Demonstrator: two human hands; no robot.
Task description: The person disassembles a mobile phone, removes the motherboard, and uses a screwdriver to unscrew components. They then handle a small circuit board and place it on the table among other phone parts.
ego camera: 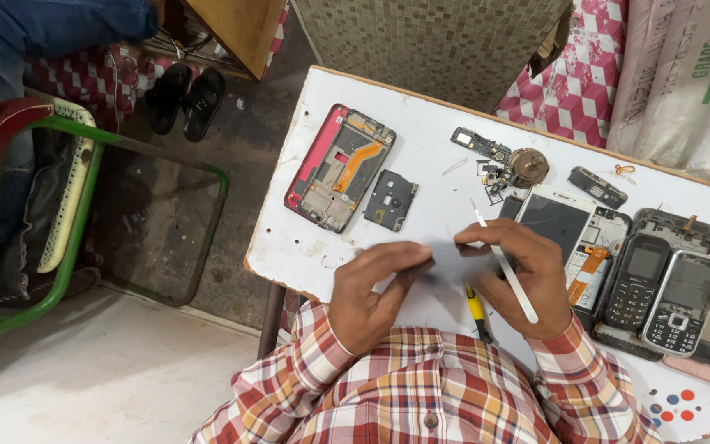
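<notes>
My left hand (371,288) and my right hand (527,275) meet over the front edge of a white table (429,148). Between their fingertips is a thin blurred flat piece (445,265), pinched by both hands. The right hand also carries a slim white stick tool (504,263) lying across its fingers, tip pointing away from me. An opened phone frame with a red rim and an orange flex cable (338,167) lies at the far left of the table, with a small dark cover plate (390,200) beside it.
A yellow-handled screwdriver (477,311) lies under my hands. At right are a white phone screen (554,218), two keypad phones (659,292), other phone shells and small circuit parts (503,160). A green-framed chair (59,214) and black sandals (182,99) stand at left.
</notes>
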